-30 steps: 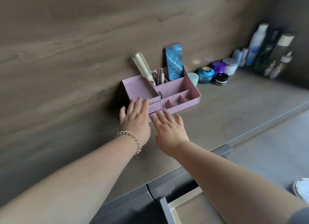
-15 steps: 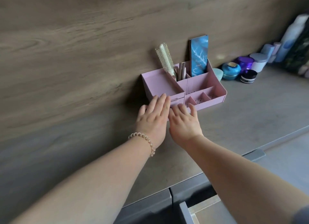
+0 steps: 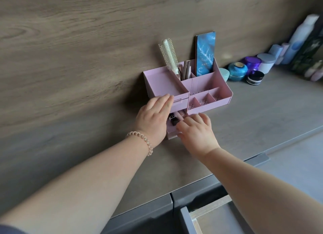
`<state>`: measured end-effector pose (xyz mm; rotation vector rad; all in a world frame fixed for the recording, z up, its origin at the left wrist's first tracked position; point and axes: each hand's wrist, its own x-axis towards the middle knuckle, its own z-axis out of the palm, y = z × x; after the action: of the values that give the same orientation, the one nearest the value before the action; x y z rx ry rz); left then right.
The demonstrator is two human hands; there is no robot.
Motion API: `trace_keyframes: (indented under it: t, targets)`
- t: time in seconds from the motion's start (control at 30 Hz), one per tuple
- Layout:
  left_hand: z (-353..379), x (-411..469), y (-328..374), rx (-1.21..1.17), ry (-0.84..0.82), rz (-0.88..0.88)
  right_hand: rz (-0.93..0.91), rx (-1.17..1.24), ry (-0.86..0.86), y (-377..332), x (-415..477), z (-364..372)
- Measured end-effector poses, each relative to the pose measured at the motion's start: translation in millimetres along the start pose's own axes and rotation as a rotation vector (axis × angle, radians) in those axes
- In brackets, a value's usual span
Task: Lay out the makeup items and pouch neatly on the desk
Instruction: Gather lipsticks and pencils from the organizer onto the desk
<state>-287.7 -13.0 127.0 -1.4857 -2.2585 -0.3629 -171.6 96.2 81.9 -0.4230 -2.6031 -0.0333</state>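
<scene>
Both forearms are bare from the wrist back to the lower edge of the view. The left hand (image 3: 153,118) carries no ring. Round the left wrist sits a spiral coil bracelet (image 3: 142,141) of pale, glossy peach loops. The right hand (image 3: 197,132) and its wrist are unadorned. A sliver of dark grey-blue sleeve (image 3: 7,231) shows at 7 o'clock, at the left upper arm.

One pink organizer (image 3: 201,87) stands on the surface (image 3: 253,115), holding one hairbrush (image 3: 168,54), one blue patterned box (image 3: 205,54) and a few slim tubes (image 3: 186,68). Five jars (image 3: 237,71) sit toward the surface's right back edge. Two hands (image 3: 153,115) are there, with one bracelet (image 3: 141,140).
</scene>
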Motion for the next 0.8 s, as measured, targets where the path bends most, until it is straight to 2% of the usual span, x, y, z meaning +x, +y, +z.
trace_keyframes:
  t: [0.23,0.4,0.63,0.7,0.8]
  targets:
    - [10,2,-7,-0.022,0.096,0.035,-0.057,0.013,0.082,5,-16,-16]
    - [15,1,-2,-0.037,0.15,0.012,-0.084,-0.017,0.053,12,-42,-20]
    - [18,-1,0,-0.043,0.178,-0.012,-0.082,0.107,0.023,7,-57,-40]
    - [17,-1,2,-0.039,0.184,-0.024,-0.019,0.139,0.029,6,-54,-45]
    - [9,-8,12,-0.042,0.106,-0.098,0.248,0.113,0.053,7,-37,-52]
